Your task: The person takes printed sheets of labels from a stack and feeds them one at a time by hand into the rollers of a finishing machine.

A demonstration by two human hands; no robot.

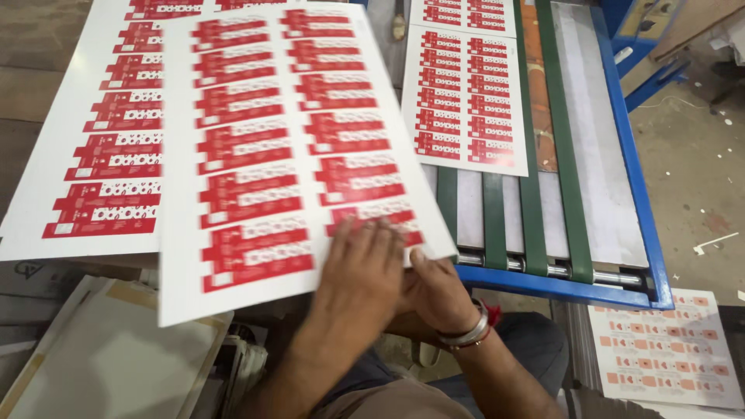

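Observation:
A large white sheet [256, 155] printed with rows of red carton layouts is lifted at a slant in front of me. My left hand [361, 268] lies on top of its near right corner, fingers spread over the print, thumb hidden. My right hand [438, 291], with a metal bangle and red thread at the wrist, holds the same corner from the edge and underneath. A stack of like sheets [101, 155] lies below it on the left.
To the right is a blue-framed conveyor [559, 283] with green belts [570, 155], carrying another red-printed sheet [466, 101]. Paler orange-printed sheets [667, 349] lie at bottom right. Plain board [101, 349] sits at bottom left. The bare floor [691, 155] shows on the far right.

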